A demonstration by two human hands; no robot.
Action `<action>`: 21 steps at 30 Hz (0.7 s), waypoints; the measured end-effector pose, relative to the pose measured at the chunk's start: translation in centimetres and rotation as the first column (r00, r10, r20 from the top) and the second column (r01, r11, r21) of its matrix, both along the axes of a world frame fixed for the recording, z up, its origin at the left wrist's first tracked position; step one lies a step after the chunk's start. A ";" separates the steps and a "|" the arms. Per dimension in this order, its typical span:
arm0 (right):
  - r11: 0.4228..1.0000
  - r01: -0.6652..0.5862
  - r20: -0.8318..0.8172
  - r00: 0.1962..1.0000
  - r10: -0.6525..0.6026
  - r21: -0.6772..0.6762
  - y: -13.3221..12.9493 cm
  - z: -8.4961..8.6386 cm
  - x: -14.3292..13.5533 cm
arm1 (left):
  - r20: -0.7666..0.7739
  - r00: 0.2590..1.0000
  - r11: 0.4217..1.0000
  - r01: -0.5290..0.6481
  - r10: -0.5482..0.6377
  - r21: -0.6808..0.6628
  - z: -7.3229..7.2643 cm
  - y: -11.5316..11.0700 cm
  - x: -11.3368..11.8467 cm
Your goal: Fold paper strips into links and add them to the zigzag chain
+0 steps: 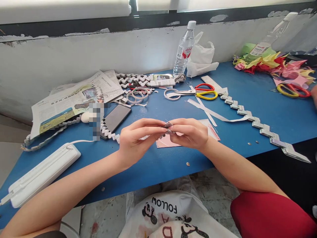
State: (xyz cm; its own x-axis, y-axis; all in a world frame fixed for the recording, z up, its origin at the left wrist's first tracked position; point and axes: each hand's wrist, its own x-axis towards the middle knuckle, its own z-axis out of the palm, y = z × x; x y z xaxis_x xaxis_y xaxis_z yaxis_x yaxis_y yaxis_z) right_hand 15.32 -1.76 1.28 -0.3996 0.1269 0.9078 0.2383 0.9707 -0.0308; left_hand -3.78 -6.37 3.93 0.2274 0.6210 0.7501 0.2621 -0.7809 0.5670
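My left hand (138, 138) and my right hand (190, 134) meet above the table, fingers pinched on a small folded paper piece (167, 125). It is grey and looks like newspaper; most of it is hidden by the fingers. Below lies a pink sheet (164, 142), partly covered by the hands. A zigzag chain of folded paper (109, 134) runs toward my left hand and passes out of sight behind it. Over on the right, a longer folded-paper chain (257, 124) stretches slantwise across the table.
Scissors (183, 93), paper strips (210, 112) and tape rolls (141, 94) lie beyond my hands. At left are newspapers (66, 102), a phone (117, 117) and a white power strip (47, 173). A water bottle (184, 49) stands at the back; colourful folded paper (272, 64) is piled right.
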 end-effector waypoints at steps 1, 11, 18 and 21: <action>1.000 -0.002 0.002 1.000 0.002 0.001 0.0 0.0 0.0 | -0.002 1.000 1.000 -0.001 0.001 -0.004 0.0 0.0 0.0; 0.999 0.048 0.029 0.998 -0.048 0.007 0.3 -0.5 0.0 | -0.040 0.998 0.977 -0.058 0.051 -0.207 0.5 -0.3 0.4; 0.989 0.082 0.052 0.996 -0.076 -0.122 0.0 -0.2 -0.1 | -0.053 0.998 0.918 0.008 -0.031 -0.397 1.4 0.1 0.2; 0.981 0.070 0.070 0.996 -0.058 -0.179 0.0 -0.2 -0.1 | -0.019 0.999 0.886 0.023 -0.036 -0.464 1.5 0.4 0.1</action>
State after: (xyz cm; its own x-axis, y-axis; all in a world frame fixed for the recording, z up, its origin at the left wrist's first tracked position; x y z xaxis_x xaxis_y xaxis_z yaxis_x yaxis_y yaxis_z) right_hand 15.19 -1.72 1.12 -0.4418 0.3145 0.8402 0.3070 0.9330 -0.1878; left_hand -3.66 -5.99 5.41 0.2668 0.8890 0.3721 0.2629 -0.4386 0.8594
